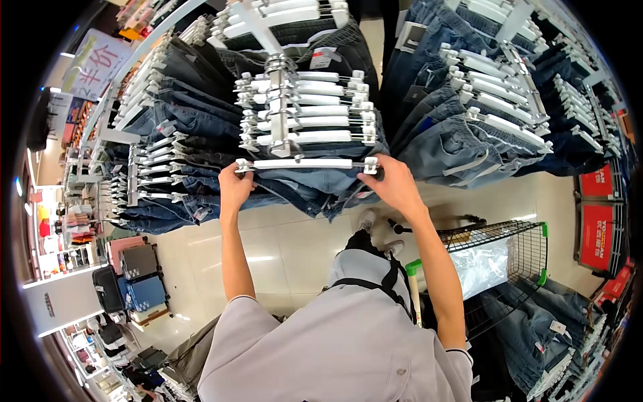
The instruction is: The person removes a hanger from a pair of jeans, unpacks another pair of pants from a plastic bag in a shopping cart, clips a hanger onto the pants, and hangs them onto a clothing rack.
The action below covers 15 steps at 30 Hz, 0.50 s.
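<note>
Both my hands are at a white clip hanger (305,163) at the front of the middle rack, with dark blue jeans (301,191) hanging from it. My left hand (236,186) pinches the hanger's left clip end and the waistband corner. My right hand (395,184) grips the right clip end, thumb and fingers closed on the denim. Just behind, several more white hangers with jeans hang in a row on a metal rack arm (278,107). The front hanger looks level; whether its hook rests on the arm I cannot tell.
More jeans (469,144) hang on racks at right and left. A wire shopping cart (529,251) with a green-ended handle stands at lower right, with jeans (529,321) beside it. Suitcases (144,291) stand at lower left. Red signs (596,234) are at far right.
</note>
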### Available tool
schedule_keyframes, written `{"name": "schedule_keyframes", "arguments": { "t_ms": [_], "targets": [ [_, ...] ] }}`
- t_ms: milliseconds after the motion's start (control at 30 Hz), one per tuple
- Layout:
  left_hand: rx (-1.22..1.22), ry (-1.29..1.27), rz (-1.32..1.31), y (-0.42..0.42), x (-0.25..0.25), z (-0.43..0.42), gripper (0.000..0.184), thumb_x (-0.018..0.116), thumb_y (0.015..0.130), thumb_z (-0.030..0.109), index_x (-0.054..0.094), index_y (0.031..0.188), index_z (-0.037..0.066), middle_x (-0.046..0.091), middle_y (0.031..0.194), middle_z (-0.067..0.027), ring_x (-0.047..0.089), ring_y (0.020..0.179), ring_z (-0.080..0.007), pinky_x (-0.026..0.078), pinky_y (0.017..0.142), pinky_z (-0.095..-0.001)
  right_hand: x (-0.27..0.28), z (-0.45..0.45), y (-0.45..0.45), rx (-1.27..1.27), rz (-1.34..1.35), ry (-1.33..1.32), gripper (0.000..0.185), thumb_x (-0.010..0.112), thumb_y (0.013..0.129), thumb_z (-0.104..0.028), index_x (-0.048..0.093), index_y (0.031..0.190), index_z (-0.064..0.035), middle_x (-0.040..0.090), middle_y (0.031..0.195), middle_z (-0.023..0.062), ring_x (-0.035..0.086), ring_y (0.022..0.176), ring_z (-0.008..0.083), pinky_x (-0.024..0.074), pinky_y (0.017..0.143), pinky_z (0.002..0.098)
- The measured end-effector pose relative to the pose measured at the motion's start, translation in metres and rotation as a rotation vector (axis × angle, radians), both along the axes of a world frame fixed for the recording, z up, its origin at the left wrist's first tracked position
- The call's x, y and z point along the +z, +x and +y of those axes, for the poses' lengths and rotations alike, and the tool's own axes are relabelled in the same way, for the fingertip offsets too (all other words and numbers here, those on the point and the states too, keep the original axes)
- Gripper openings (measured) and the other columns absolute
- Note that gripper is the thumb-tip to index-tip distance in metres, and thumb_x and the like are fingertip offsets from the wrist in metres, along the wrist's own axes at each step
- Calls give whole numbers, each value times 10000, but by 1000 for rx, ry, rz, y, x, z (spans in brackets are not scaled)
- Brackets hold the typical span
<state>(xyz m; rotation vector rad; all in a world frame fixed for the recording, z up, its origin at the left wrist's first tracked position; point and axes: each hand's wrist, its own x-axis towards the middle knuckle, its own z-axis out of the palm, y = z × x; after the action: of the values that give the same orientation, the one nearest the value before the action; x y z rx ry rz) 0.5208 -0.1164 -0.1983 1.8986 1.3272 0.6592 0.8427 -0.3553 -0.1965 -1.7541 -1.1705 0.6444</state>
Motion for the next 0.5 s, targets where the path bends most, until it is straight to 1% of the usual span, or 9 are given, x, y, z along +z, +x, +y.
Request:
{"name": "schedule_keyframes", "arguments": {
  "t_ms": [67,100,133,200,233,267,333,367,500],
  "targets": [
    [36,-23,40,-9,10,5,128,650,914,9,738,988,-48,710,744,-70,663,548,-126,503,481,-258,-18,4,1,-89,-214,-198,319,750,808,-154,735,1115,-67,740,981,189,711,913,385,557,825,454],
    [49,-16,-20,-14,12,10,113,650,914,11,746,941,-43,685,686,-48,629,507,-103,472,442,-245,-15,1,3,-129,-215,-131,280,715,780,-112,771,1054,-90,735,871,191,720,835,380,566,778,451],
    [62,-25,2,-18,18,15,124,655,895,14,760,926,-44,679,661,-58,618,503,-104,475,454,-253,-15,2,7,-144,-116,-107,220,707,779,-109,787,981,-73,741,836,181,730,780,346,571,742,415],
    [42,-56,55,-24,34,23,121,656,871,-8,765,912,-39,677,654,-56,625,486,-116,470,438,-247,-4,4,16,-149,-54,-39,175,688,782,-99,790,920,-62,741,799,172,736,727,311,570,708,371],
    [27,-84,-41,-26,39,28,115,662,847,-22,761,899,-47,685,664,-64,634,475,-129,475,428,-245,1,7,18,-160,-28,-4,173,675,786,-90,788,905,-36,745,789,172,741,702,267,559,685,333],
    [21,-102,-123,-29,46,32,118,658,827,-34,752,891,-63,696,683,-75,643,485,-134,494,438,-244,7,10,18,-161,-30,-6,173,675,786,-90,788,905,-36,745,789,172,741,702,267,559,685,333],
    [12,-150,-132,-30,65,39,128,650,814,-45,745,894,-78,700,697,-81,656,504,-138,510,461,-243,21,17,18,-206,0,53,188,666,790,-73,784,921,-7,744,772,173,736,686,234,550,671,313],
    [-64,-221,-107,-41,60,56,167,645,796,-52,740,932,-71,717,742,-88,666,525,-146,522,476,-248,26,22,20,-228,-15,76,189,660,788,-54,779,919,14,742,758,173,729,673,213,545,663,303],
    [-166,-267,-49,-33,48,62,138,652,799,-72,725,916,-82,724,760,-92,685,548,-152,544,496,-253,0,24,28,-201,-64,50,177,672,789,-59,780,912,9,737,743,163,719,657,208,545,661,306]
  ]
}}
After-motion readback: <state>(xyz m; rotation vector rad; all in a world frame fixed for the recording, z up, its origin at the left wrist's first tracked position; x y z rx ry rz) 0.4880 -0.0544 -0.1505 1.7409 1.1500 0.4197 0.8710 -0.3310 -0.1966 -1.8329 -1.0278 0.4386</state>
